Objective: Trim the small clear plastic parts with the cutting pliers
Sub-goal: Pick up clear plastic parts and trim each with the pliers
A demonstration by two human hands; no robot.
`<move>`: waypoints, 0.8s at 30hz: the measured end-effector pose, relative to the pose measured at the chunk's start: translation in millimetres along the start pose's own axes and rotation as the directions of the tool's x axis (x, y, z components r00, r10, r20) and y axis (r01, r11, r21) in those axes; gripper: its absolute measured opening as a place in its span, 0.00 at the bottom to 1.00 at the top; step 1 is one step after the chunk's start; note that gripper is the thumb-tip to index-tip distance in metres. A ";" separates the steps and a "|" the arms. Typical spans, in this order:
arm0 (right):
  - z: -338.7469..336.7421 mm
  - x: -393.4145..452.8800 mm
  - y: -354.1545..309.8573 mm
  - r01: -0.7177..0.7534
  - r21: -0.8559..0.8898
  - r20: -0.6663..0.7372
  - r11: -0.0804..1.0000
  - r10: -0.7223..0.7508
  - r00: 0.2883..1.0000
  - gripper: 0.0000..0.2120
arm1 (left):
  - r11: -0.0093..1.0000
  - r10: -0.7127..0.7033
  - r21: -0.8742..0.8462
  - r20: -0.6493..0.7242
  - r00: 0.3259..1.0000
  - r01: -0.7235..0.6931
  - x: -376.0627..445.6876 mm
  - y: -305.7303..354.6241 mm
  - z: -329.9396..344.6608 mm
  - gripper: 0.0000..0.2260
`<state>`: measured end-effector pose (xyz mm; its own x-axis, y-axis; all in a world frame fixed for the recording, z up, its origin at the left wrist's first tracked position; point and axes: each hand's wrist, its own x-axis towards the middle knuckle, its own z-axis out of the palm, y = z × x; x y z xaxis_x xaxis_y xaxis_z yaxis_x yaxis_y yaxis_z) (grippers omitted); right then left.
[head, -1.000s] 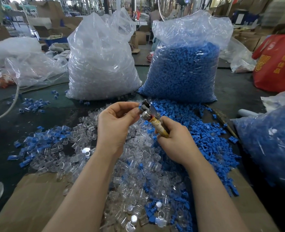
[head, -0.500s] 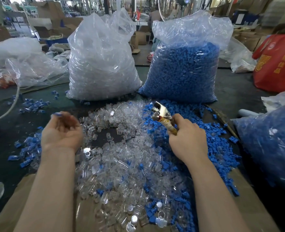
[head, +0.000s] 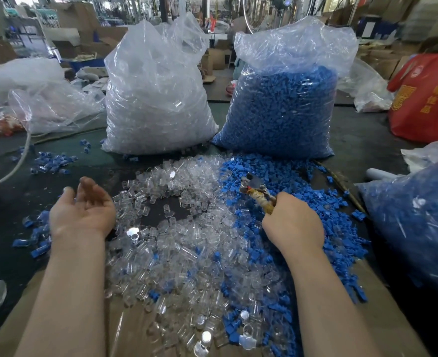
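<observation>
A wide heap of small clear plastic parts (head: 187, 243) covers the middle of the table, mixed with blue parts. My left hand (head: 84, 210) hovers at the heap's left edge, palm up, fingers relaxed and holding nothing. My right hand (head: 292, 225) grips the tape-wrapped handles of the cutting pliers (head: 255, 188), whose metal jaws point up and to the left over the seam between clear and blue parts. Nothing sits between the jaws.
Loose blue parts (head: 303, 189) spread right of the heap, more lie at the left (head: 37, 233). Two tall bags stand behind: clear parts (head: 156, 99) and blue parts (head: 282, 109). Another blue-filled bag (head: 413, 222) is at right, cardboard (head: 125, 328) under the near edge.
My left hand left the pliers, swung out to the left and turned palm up, empty. My right hand with the pliers dropped lower and slightly right.
</observation>
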<state>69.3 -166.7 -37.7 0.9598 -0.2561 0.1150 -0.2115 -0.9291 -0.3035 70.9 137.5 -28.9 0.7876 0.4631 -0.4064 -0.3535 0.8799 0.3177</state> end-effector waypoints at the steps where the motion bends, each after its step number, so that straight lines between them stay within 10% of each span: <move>1: 0.1 -0.2 -0.3 0.000 -0.009 0.011 1.000 0.000 1.000 0.05 | 0.997 -0.029 0.076 0.021 0.999 0.028 -7.9 -2.5 4.9 0.08; 4: -0.7 -0.1 -1.9 -0.007 -0.044 0.050 0.999 0.009 0.999 0.06 | 0.804 -0.087 0.594 0.146 0.986 -0.017 -22.1 -19.9 18.2 0.05; 7: -1.8 0.6 -3.1 -0.025 -0.072 0.087 0.997 0.031 0.996 0.07 | 0.322 -0.087 0.909 0.308 0.947 -0.266 -32.4 -40.6 21.2 0.04; 13: -2.2 2.3 -3.2 -0.026 -0.056 0.109 0.998 0.032 0.994 0.07 | -0.633 -0.136 0.630 0.482 0.866 -0.450 -36.3 -65.6 14.3 0.12; 24: -3.1 6.1 -4.3 -0.061 -0.036 0.162 0.997 0.066 0.984 0.11 | -0.664 -0.124 0.638 0.420 0.899 -0.390 -37.1 -71.2 10.1 0.11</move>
<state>75.5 -165.0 -32.7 0.9609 -0.2702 -0.0605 -0.2762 -0.9206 -0.2760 71.9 56.6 -27.8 0.9639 0.2627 -0.0445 0.2498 -0.8329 0.4939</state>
